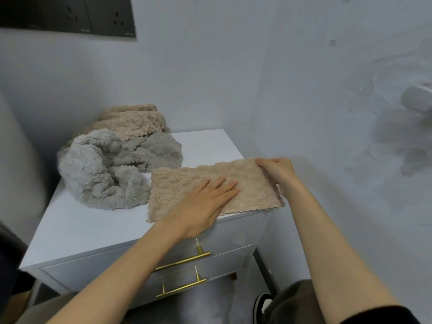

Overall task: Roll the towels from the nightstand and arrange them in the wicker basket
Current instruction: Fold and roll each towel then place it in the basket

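Note:
A beige fluffy towel point(177, 183) lies spread flat on the right front part of the white nightstand point(98, 225). My left hand point(203, 204) presses flat on its middle with the fingers stretched out. My right hand point(278, 171) pinches the towel's right edge, which overhangs the nightstand's side. Behind, to the left, a crumpled grey towel point(102, 169) lies in a heap, and more beige towels point(133, 122) are piled against the wall. No wicker basket is in view.
The nightstand stands in a corner of grey walls and has two drawers with gold bar handles point(183, 261). A dark socket panel point(70, 15) hangs on the wall at top left. My knee and a shoe point(261, 305) are at the bottom right.

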